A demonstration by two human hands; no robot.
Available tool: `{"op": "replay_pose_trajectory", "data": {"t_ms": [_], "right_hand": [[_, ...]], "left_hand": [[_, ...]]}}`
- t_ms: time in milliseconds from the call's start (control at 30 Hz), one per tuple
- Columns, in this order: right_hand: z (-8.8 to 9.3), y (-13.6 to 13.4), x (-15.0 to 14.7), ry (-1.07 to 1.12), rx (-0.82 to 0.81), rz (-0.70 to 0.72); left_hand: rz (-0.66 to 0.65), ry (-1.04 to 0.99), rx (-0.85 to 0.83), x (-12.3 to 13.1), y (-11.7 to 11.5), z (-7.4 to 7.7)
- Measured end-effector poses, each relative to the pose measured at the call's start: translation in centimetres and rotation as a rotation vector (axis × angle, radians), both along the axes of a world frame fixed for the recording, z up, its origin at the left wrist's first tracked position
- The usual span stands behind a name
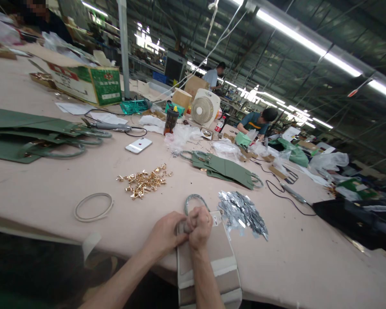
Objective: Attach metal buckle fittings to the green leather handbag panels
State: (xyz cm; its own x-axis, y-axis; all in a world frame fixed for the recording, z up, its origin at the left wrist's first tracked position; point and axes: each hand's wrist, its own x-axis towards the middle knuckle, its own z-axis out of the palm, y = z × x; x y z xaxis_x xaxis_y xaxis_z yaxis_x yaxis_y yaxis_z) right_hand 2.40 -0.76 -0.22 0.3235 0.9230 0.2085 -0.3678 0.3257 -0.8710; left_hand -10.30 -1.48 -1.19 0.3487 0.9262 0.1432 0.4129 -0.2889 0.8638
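A light beige bag panel with a looped grey-green handle lies over the table's front edge. Both hands meet at its upper end, just below the handle. My left hand is closed at the panel's upper left; what its fingers pinch is hidden. My right hand is curled into a fist over the panel beside it, and its contents cannot be made out. To the right of the panel is a heap of flat silver metal pieces. Gold metal fittings form a pile further left.
Green bag pieces lie behind the hands, with more at the left. A beige ring, a phone, a fan and a green-white box are on the table. A person bends over the far side.
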Motion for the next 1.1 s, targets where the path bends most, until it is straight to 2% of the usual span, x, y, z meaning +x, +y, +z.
{"op": "replay_pose_trajectory", "data": {"t_ms": [133, 267, 500, 633, 733, 833, 933, 1000, 1100], "right_hand": [[0.7, 0.0, 1.0, 0.232, 0.098, -0.065], [1.0, 0.7, 0.9, 0.206, 0.097, -0.116], [1.1, 2.9, 0.5, 0.161, -0.102, 0.009], [1.6, 3.3, 0.3, 0.012, -0.154, 0.106], [1.3, 2.5, -0.1, -0.172, -0.104, 0.125], [0.7, 1.5, -0.4, -0.283, -0.034, 0.071], [0.8, 1.0, -0.2, -0.162, -0.022, 0.044], [1.7, 0.7, 0.0, -0.058, 0.011, 0.048], [3.6, -0.1, 0.3, 0.033, 0.146, 0.042]], "left_hand": [[0.006, -0.026, 0.041, 0.1, -0.4, -0.7], [0.008, -0.035, 0.029, 0.1, -0.7, -0.3], [0.006, -0.025, 0.017, 0.2, -1.1, 0.7], [0.005, 0.011, -0.004, 0.3, -0.9, 0.6], [-0.001, -0.013, -0.001, 0.3, -0.8, 0.6], [-0.019, -0.050, 0.018, 0.2, -0.7, 0.5], [-0.042, -0.038, 0.033, 0.0, -0.5, 0.3], [-0.057, -0.013, 0.046, -0.1, -0.4, 0.0], [-0.064, 0.026, 0.050, -0.2, -0.2, -0.4]]}}
